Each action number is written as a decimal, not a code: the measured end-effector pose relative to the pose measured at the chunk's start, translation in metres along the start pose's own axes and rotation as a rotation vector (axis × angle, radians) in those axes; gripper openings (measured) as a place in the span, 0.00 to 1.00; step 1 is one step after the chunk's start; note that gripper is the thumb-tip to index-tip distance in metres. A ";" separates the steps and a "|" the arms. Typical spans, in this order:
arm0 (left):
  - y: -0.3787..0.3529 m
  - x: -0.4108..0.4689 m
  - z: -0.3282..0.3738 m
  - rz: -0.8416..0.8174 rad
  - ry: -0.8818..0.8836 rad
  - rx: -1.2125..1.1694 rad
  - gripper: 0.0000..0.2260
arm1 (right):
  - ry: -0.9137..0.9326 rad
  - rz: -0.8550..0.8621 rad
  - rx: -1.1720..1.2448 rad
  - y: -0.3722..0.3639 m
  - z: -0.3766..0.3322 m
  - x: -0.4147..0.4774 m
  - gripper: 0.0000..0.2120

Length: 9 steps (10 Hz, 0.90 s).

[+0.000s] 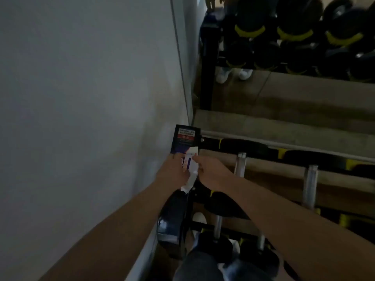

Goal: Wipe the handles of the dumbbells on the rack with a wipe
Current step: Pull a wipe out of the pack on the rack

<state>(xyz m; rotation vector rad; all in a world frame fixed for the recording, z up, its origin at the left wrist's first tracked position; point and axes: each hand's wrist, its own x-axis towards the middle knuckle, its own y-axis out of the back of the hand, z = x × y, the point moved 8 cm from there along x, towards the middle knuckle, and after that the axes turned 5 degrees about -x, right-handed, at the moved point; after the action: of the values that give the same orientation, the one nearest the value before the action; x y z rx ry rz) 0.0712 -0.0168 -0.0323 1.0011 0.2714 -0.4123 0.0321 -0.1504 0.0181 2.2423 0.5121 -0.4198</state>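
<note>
My left hand (174, 171) grips a small white and purple wipe packet (187, 162) at the left end of the dumbbell rack (183, 138). My right hand (211, 171) pinches the packet's top edge from the right, touching the left hand. White wipe material (189, 182) hangs down between the two hands. Black dumbbells with yellow bands lie on the rack to the right, their metal handles (240, 164) (309, 185) bare. Another handle (217, 226) shows on the lower tier under my right forearm.
A pale wall (81, 98) fills the left side, close to the rack's end. A mirror (284, 57) behind the rack reflects dumbbells and white shoes. A dark rack end cap (172, 220) sits below my hands. My knees are at the bottom.
</note>
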 end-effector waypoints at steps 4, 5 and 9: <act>-0.008 0.014 -0.003 0.231 0.041 0.058 0.25 | -0.185 -0.041 0.166 -0.034 0.021 0.017 0.26; -0.005 0.010 -0.005 0.227 0.017 0.012 0.24 | -0.188 -0.042 0.119 -0.038 0.021 0.022 0.25; 0.041 -0.014 -0.032 0.345 -0.111 0.018 0.19 | -0.145 -0.140 -0.188 -0.054 0.009 0.030 0.34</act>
<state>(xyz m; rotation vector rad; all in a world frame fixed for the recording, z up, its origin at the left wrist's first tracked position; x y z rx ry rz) 0.0762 0.0329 -0.0119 1.0167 -0.0074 -0.1549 0.0305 -0.1172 -0.0344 1.9864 0.6082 -0.5768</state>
